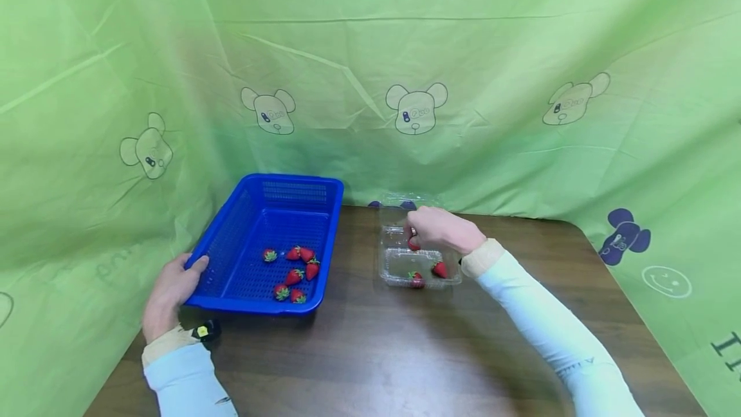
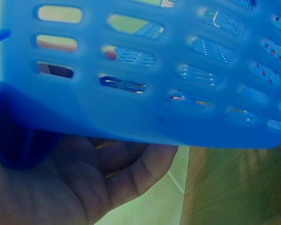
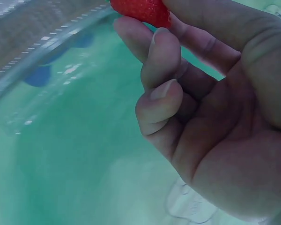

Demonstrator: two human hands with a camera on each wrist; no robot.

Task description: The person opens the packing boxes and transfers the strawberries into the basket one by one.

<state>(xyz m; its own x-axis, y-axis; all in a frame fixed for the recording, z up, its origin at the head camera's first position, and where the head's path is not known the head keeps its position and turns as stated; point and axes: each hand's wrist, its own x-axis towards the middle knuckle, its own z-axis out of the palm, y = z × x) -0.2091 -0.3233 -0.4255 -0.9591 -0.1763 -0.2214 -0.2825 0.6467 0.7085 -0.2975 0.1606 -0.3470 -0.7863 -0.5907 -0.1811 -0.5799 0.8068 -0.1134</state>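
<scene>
My left hand [image 1: 175,280] holds the left rim of a blue plastic basket [image 1: 240,304], thumb over the edge. In the left wrist view the fingers [image 2: 145,171] curl beneath the slotted basket wall [image 2: 131,115]. Several red strawberries [image 1: 294,277] with green leaves lie in the basket's near right part. Between thumb and fingertips, my right hand [image 1: 442,227] pinches a strawberry [image 3: 140,10] above a clear plastic clamshell box [image 1: 395,267]. Two strawberries lie in its near tray, one at the front [image 1: 416,280] and one at the right [image 1: 440,269].
The box's clear lid [image 1: 393,211] stands raised at the back, near the green curtain [image 1: 359,153]. Curtain also hangs along both sides of the brown wooden table [image 1: 370,352]. The basket stands left of the box, with a strip of table between them.
</scene>
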